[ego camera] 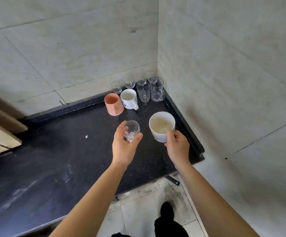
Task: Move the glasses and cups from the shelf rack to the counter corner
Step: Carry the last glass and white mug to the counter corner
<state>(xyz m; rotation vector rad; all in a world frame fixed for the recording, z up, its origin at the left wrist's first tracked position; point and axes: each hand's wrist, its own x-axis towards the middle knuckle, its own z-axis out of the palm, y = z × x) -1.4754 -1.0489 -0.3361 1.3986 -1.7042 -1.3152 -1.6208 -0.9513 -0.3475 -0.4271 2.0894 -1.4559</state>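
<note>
- Above the dark counter (70, 159) — left hand (123, 147) cradles a small clear glass (131, 130), fingers curled round it.
- Right hand (177, 147) grips a white cup (161, 125).

the person is wearing black trousers (170, 226) and a black shoe (167, 209), showing at six o'clock. the left forearm (87, 202), at seven o'clock, and right forearm (212, 194), at five, are showing bare down to the left hand (124, 147) and right hand (177, 147).
</note>
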